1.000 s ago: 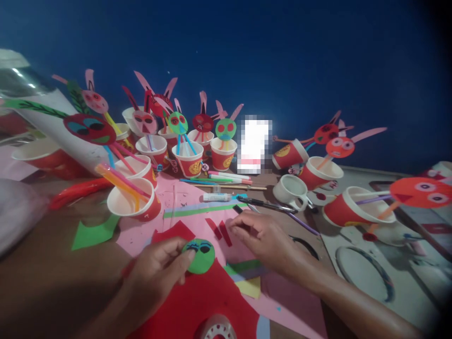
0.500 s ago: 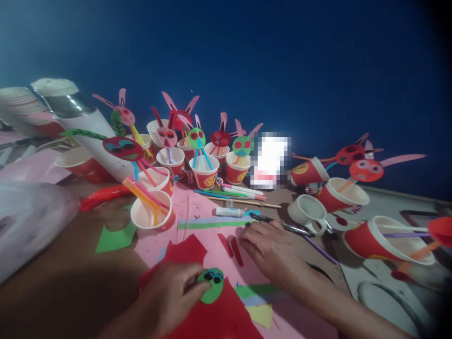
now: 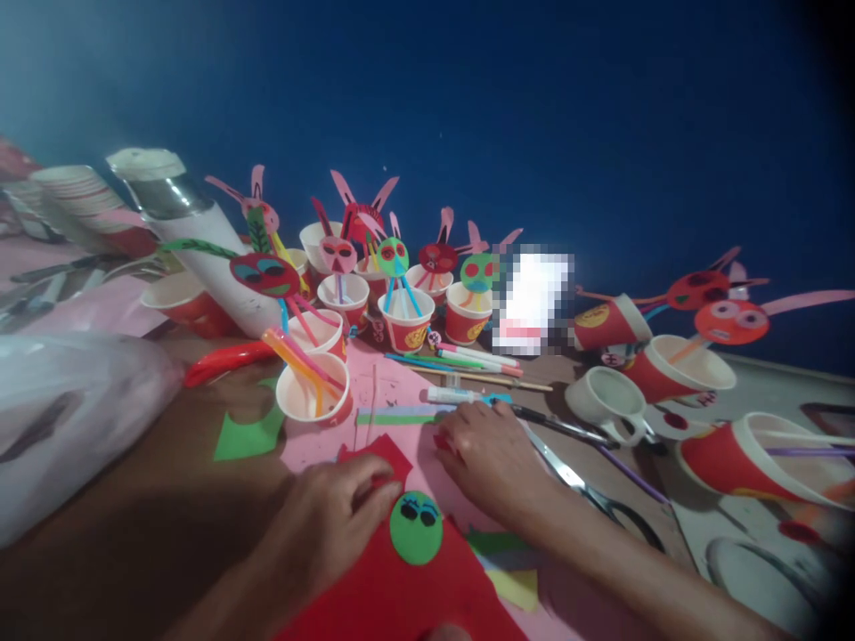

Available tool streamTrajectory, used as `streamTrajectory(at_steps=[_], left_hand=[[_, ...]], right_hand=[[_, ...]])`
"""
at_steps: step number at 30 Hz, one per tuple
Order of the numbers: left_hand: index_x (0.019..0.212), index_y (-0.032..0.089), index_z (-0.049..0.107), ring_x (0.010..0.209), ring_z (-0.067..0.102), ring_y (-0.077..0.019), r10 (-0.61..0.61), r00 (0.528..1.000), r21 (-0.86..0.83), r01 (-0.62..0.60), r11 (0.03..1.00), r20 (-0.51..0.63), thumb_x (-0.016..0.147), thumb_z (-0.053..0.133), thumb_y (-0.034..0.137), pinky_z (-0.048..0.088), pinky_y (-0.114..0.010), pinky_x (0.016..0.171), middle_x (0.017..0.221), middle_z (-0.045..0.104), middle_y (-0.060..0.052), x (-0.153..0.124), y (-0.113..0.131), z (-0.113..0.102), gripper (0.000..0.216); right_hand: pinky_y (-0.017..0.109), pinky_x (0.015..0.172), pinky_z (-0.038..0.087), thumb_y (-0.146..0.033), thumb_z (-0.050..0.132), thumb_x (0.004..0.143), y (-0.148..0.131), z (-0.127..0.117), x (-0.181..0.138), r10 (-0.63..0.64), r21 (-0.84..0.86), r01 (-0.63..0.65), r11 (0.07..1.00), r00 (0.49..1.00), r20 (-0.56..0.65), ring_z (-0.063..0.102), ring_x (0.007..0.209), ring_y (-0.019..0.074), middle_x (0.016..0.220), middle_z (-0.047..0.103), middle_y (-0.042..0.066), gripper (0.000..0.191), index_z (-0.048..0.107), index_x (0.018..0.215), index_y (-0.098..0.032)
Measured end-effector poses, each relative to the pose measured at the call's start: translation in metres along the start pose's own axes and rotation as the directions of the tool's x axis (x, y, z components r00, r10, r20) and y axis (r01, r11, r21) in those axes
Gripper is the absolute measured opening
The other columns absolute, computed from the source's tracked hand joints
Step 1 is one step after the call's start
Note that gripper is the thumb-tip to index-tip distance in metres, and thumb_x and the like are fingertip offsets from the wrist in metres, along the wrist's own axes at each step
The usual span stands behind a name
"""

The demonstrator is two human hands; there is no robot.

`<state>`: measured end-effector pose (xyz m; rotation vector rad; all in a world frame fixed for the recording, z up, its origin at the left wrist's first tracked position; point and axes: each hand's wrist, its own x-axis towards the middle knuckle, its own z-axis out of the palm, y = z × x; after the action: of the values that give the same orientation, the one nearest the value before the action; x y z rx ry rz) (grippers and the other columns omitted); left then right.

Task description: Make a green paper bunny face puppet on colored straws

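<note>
A green paper face (image 3: 415,527) with drawn black eyes lies flat on a red paper sheet (image 3: 401,596) near me. My left hand (image 3: 330,521) rests on the red sheet just left of it, fingers curled, their tips at the face's upper left edge. My right hand (image 3: 487,458) lies palm down on the pink paper (image 3: 394,392), fingers bent, with the fingertips closed on a small red paper strip (image 3: 441,442).
Several red paper cups with straw-mounted paper faces (image 3: 406,325) stand in a row at the back and on the right. Ahead lie a glue stick (image 3: 460,396), markers (image 3: 468,356), scissors (image 3: 574,476) and a white mug (image 3: 607,396). Green scrap (image 3: 247,436) and plastic bag (image 3: 67,418) at left.
My left hand brought the green face down and set it flat on the red sheet. My right hand slid left onto the red strips. The view shifted left and up.
</note>
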<state>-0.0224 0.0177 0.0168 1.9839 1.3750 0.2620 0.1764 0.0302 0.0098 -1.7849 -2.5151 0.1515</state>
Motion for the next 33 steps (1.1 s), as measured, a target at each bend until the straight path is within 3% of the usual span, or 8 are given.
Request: streamTrajectory(at_steps=[5, 8, 10, 12, 15, 20, 26, 33], left_hand=[[0.076, 0.017, 0.062, 0.052, 0.046, -0.0108, -0.044, 0.999, -0.265, 0.045, 0.963, 0.007, 0.082, 0.047, 0.035, 0.035, -0.019, 0.049, 0.055, 0.053, 0.003, 0.002, -0.003, 0.001, 0.025], [0.076, 0.016, 0.061, 0.054, 0.049, -0.0102, -0.082, 0.997, -0.376, 0.076, 0.923, -0.001, 0.081, 0.048, 0.032, 0.037, -0.019, 0.05, 0.059, 0.055, 0.003, 0.004, -0.004, 0.003, 0.021], [0.075, 0.016, 0.06, 0.051, 0.047, -0.0086, -0.124, 0.992, -0.452, 0.12, 0.884, 0.02, 0.08, 0.05, 0.031, 0.037, -0.018, 0.047, 0.06, 0.056, 0.002, 0.005, -0.002, 0.005, 0.019], [0.074, 0.015, 0.059, 0.046, 0.045, -0.0071, -0.168, 0.984, -0.529, 0.177, 0.83, 0.067, 0.079, 0.051, 0.031, 0.035, -0.017, 0.043, 0.057, 0.054, 0.003, 0.006, 0.001, 0.007, 0.019], [0.08, 0.014, 0.059, 0.04, 0.044, -0.0065, -0.184, 0.97, -0.657, 0.242, 0.714, 0.157, 0.076, 0.054, 0.034, 0.034, -0.017, 0.04, 0.05, 0.052, 0.004, 0.006, 0.004, 0.012, 0.021], [0.073, 0.014, 0.057, 0.036, 0.039, -0.0049, -0.177, 0.966, -0.777, 0.258, 0.574, 0.19, 0.072, 0.063, 0.036, 0.03, -0.017, 0.038, 0.043, 0.047, 0.006, 0.005, 0.0, 0.022, 0.023], [0.067, 0.015, 0.055, 0.037, 0.037, -0.0048, -0.212, 0.966, -0.777, 0.248, 0.578, 0.151, 0.075, 0.063, 0.034, 0.026, -0.018, 0.039, 0.041, 0.044, 0.007, 0.006, -0.002, 0.023, 0.021], [0.069, 0.017, 0.055, 0.041, 0.041, -0.0078, -0.136, 0.988, -0.571, 0.153, 0.807, 0.072, 0.084, 0.051, 0.036, 0.033, -0.02, 0.043, 0.043, 0.046, 0.006, 0.007, -0.001, 0.015, 0.024]], right_hand=[[0.031, 0.061, 0.031, -0.017, 0.055, 0.074, 0.008, -0.001, 0.006, -0.02, 0.146, 0.006, 0.989, 0.996, 0.089, 0.059, 0.073, 0.0223, 0.077, 0.068, 0.007, 0.008, 0.063, 0.072, -0.017], [0.026, 0.055, 0.03, -0.013, 0.054, 0.072, 0.013, -0.005, 0.004, 0.013, 0.375, -0.047, 0.926, 0.996, 0.092, 0.053, 0.059, 0.0147, 0.064, 0.062, 0.001, 0.009, 0.059, 0.069, -0.019], [0.024, 0.053, 0.03, -0.015, 0.054, 0.074, 0.012, -0.009, 0.001, 0.025, 0.603, -0.074, 0.794, 0.996, 0.09, 0.049, 0.053, 0.0109, 0.059, 0.057, -0.003, 0.008, 0.055, 0.068, -0.019], [0.021, 0.051, 0.032, -0.02, 0.055, 0.076, 0.008, -0.011, -0.003, 0.031, 0.81, -0.109, 0.576, 0.993, 0.112, 0.045, 0.051, 0.0086, 0.058, 0.052, -0.005, 0.009, 0.051, 0.069, -0.019], [0.02, 0.05, 0.034, -0.025, 0.058, 0.077, -0.001, -0.008, -0.008, 0.065, 0.949, -0.157, 0.275, 0.987, 0.144, 0.042, 0.052, 0.0072, 0.06, 0.047, -0.006, 0.013, 0.049, 0.07, -0.018], [0.018, 0.047, 0.033, -0.021, 0.057, 0.077, -0.009, -0.003, -0.009, 0.071, 0.966, -0.242, 0.089, 0.969, 0.236, 0.04, 0.05, 0.0061, 0.059, 0.045, -0.007, 0.014, 0.047, 0.068, -0.018], [0.018, 0.045, 0.032, -0.025, 0.059, 0.077, -0.006, 0.001, -0.007, -0.008, 0.959, -0.283, 0.019, 0.959, 0.283, 0.039, 0.047, 0.0055, 0.058, 0.046, -0.007, 0.011, 0.051, 0.074, -0.018], [0.019, 0.048, 0.031, -0.022, 0.054, 0.078, -0.007, 0.007, -0.009, -0.045, 0.963, -0.191, 0.188, 0.978, 0.203, 0.038, 0.052, 0.0067, 0.057, 0.043, -0.007, 0.017, 0.047, 0.063, -0.018]])
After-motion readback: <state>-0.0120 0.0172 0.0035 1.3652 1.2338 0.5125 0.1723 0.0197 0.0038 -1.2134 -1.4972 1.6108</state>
